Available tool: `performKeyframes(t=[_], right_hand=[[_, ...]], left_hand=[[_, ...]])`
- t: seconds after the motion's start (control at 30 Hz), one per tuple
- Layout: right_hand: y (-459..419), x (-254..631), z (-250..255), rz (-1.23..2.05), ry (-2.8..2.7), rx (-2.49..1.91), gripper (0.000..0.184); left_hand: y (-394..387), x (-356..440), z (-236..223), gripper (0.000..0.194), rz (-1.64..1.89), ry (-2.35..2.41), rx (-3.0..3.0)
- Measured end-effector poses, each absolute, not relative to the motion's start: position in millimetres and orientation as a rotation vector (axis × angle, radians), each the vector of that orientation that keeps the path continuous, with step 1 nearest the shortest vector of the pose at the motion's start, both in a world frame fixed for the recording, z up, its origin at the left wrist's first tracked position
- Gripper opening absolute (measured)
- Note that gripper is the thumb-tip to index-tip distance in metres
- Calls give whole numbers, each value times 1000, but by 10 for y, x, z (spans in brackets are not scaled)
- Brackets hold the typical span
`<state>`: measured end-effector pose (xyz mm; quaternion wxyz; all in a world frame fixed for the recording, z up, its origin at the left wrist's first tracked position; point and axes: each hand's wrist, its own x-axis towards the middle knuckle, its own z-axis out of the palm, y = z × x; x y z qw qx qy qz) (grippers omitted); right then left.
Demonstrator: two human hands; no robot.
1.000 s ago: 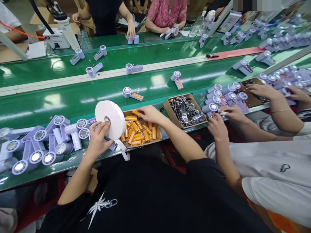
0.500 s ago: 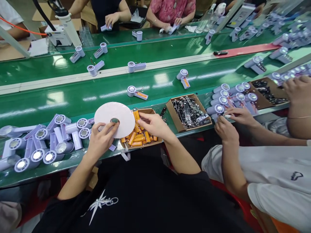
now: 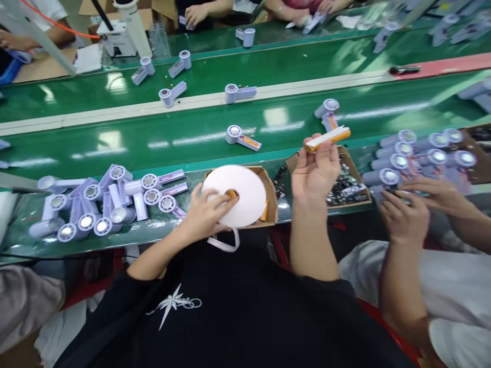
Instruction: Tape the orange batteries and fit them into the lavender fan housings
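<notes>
My left hand [image 3: 205, 210] grips a large white roll of tape [image 3: 249, 186], with fingers at its centre hole. A loose strip of tape [image 3: 227, 247] curls down below the roll. Raised to the right, my right hand [image 3: 317, 176] is turned palm up and pinches an orange cylindrical battery [image 3: 339, 136] with a white strip along its upper side. Behind the roll stands a cardboard box [image 3: 271, 191] of orange batteries, mostly hidden by it. A second box of small circuit parts [image 3: 347, 184] lies partly behind my right hand.
Lilac fan bodies [image 3: 105, 225] are heaped on the ledge at left. More lilac fan bodies [image 3: 401, 148] stand at right beside a co-worker's hands [image 3: 408, 209]. A green conveyor belt [image 3: 184, 148] carries a few fan units. Other people sit across the line.
My right hand has lifted a battery from the box, moved right and turned palm up; a white strip now shows on it. The roll has shifted over the battery box as the view swung.
</notes>
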<state>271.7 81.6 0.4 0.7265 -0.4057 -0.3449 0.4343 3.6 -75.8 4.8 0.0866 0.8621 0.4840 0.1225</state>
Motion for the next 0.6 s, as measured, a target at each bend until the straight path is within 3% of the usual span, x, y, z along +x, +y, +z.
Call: performKeyframes(t=[0.07, 0.17, 0.23, 0.43, 0.6], right_hand=[[840, 2833, -15, 1034, -818, -876, 45], [543, 2957, -107, 1163, -885, -818, 61], [293, 3066, -205, 1172, -880, -818, 66], [54, 3263, -371, 1141, -827, -898, 63], [361, 3015, -97, 1102, -883, -830, 60]], left_hand=[[-510, -151, 113, 100, 386, 1461, 2494], [-338, -678, 211, 61, 424, 1697, 2389], [-359, -1067, 233, 40, 242, 1977, 2284], [-220, -1703, 213, 36, -560, 2098, 2100], [466, -1564, 136, 26, -560, 1951, 2295]])
